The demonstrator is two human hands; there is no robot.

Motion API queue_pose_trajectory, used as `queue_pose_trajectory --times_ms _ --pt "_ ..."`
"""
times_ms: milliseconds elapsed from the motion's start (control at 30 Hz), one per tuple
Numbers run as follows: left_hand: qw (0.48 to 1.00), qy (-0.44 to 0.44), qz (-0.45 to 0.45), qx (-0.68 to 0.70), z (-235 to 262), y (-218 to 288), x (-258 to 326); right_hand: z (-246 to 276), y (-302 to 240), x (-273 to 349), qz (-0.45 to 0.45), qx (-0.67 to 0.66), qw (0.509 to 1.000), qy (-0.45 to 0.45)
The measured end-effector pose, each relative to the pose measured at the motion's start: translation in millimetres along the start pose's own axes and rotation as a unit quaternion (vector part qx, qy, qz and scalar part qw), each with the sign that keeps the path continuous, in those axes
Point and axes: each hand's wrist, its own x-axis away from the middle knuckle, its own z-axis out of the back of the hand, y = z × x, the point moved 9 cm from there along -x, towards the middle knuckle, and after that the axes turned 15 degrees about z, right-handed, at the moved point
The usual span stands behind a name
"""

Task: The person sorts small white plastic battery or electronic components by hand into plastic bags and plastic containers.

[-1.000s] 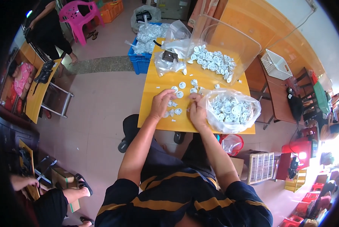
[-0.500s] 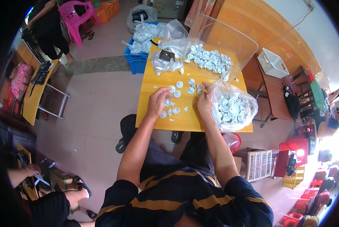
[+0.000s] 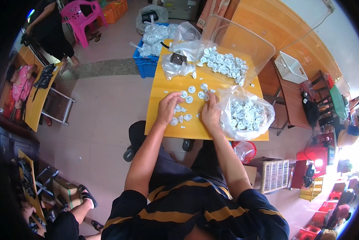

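Observation:
Small white round plastic parts (image 3: 189,99) lie spread over the yellow tabletop (image 3: 157,86) between my hands. My left hand (image 3: 167,108) rests at their left side, fingers bent together. A white disc (image 3: 184,94) shows at its fingertips; whether it is gripped is hard to see. My right hand (image 3: 210,116) is closed at the fingertips on a white plastic disc (image 3: 206,97). Beside it stands an open clear plastic bag (image 3: 268,118) full of similar white parts (image 3: 245,115). Several more small pieces (image 3: 180,118) lie close to my left wrist.
A heap of white parts (image 3: 225,64) lies at the table's far side, by a clear plastic panel (image 3: 253,46). A clear bag with a dark box (image 3: 178,59) is at the far left. A blue crate (image 3: 146,68) stands behind; a red bin (image 3: 249,151) sits below the table's near right.
My right hand has moved left, away from the plastic bag, and its fingertips are now at a white disc. My left hand has stayed almost in place.

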Motion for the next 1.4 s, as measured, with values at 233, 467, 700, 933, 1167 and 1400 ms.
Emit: queue_pose_trajectory --times_ms 233,467,700,933,1167,1400 --pt "0.950 0.011 -0.144 -0.277 -23 31 25 -9 -4 -26 0.076 0.004 0.997 -0.006" --pt "0.871 0.022 -0.218 -0.439 -39 39 66 -15 22 -35 0.061 -0.068 0.994 0.056" --pt "0.866 0.009 -0.212 -0.453 -43 34 68 -10 48 -14 0.010 -0.041 0.998 0.055" --pt "0.868 0.003 -0.198 -0.456 -40 31 69 -24 12 -21 0.033 -0.042 0.998 -0.036" --pt "0.860 0.000 -0.213 -0.464 -48 36 72 -48 -14 -45 0.138 0.034 0.988 -0.059" --pt "0.840 -0.017 -0.250 -0.481 -57 35 74 -71 -20 -45 0.205 0.038 0.969 -0.135"
